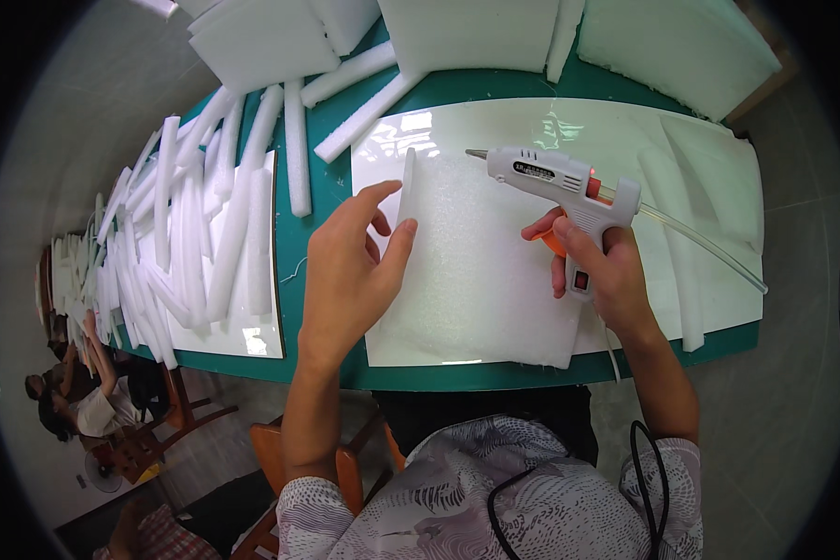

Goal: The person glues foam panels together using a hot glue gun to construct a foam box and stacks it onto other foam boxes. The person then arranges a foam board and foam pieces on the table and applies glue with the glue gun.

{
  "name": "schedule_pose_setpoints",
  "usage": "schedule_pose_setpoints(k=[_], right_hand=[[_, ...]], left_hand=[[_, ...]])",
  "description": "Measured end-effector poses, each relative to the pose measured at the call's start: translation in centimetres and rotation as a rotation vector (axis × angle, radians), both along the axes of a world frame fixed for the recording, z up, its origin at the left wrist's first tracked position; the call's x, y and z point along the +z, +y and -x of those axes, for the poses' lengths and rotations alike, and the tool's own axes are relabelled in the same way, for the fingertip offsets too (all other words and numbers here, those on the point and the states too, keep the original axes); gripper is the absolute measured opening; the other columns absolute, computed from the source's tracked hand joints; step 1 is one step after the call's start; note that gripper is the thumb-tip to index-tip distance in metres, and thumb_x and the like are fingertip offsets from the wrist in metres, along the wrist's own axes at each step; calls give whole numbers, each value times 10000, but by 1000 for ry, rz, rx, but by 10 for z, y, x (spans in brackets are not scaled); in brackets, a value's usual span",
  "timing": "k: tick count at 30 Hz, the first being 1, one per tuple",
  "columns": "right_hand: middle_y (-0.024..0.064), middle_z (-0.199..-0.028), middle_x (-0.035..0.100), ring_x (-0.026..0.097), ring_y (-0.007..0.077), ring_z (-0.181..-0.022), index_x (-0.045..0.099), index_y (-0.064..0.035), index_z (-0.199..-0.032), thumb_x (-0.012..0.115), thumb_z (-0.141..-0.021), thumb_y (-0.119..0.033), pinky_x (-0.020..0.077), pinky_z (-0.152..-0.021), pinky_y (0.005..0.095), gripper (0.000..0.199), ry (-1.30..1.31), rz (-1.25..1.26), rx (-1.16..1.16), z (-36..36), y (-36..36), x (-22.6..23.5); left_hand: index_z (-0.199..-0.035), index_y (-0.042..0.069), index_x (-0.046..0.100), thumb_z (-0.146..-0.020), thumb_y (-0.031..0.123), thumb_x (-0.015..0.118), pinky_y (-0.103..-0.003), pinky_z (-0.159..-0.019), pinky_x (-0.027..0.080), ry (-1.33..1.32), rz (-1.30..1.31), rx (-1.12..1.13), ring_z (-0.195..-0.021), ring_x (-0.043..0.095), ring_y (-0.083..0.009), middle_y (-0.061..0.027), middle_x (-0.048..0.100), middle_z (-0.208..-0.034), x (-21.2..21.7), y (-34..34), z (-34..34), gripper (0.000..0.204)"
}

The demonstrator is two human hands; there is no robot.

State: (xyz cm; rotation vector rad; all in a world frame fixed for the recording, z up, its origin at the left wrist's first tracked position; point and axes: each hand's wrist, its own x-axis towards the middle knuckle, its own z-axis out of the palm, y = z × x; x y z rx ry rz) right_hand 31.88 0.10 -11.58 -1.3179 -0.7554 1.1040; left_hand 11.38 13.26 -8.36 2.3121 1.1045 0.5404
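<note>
My right hand [598, 268] is closed around the handle of a white hot glue gun [551, 177], fingers at its orange trigger. Its metal nozzle points left over a white foam sheet [495, 252], and a clear glue stick [705, 246] sticks out of its back. Along the sheet's left edge a narrow white foam strip [409, 177] stands up. My left hand [350, 271] has it loosely between thumb and index finger, the other fingers curled. The sheet lies on a glossy white board [383, 350].
The board rests on a green table [327, 372]. Many foam strips [191, 233] are heaped on another board at left. Thick foam blocks [476, 33] stand along the far edge. More foam [672, 233] lies at right. Other people [93, 401] sit farther left, beside chairs.
</note>
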Motion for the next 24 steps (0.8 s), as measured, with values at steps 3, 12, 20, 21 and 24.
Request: schedule_pose_setpoints(k=[3,12,20,21,24], right_hand=[[107,-934,671,545,90,-513,604,33,-1114,574,-922,-300,435,-480,236,385,-3,4,-13,-2,-2,-2],[112,-912,685,554,95,-502,603,27,-1108,582,-916,-322,419,-478,226,398,-35,-25,-8,1,-3,-3],[114,-904,688,555,95,-500,607,27,-1081,594,-910,-321,426,-480,226,389,-17,-28,-23,0,-4,-2],[114,-903,688,555,94,-502,607,28,-1081,594,-910,-319,425,-480,225,387,-12,-27,-23,0,-4,-2],[114,-903,687,555,93,-504,609,27,-1080,594,-910,-315,424,-480,224,382,-11,-20,-21,1,-5,-1]], left_hand=[[-1174,53,618,-813,125,691,-242,-514,430,42,81,88,-610,535,-106,-62,611,-790,11,-17,12,375],[-1177,34,599,-802,60,679,-241,-531,464,72,183,139,-649,576,-109,-76,624,-803,12,-43,30,385],[-1207,7,600,-822,4,625,-292,-551,505,64,159,114,-608,599,-170,-137,631,-808,12,-43,29,386],[-1214,10,602,-825,-2,617,-295,-566,507,69,159,110,-604,597,-173,-138,633,-812,12,-43,29,390],[-1226,12,598,-825,-12,610,-295,-571,507,78,168,115,-600,596,-182,-146,633,-814,12,-44,30,401]])
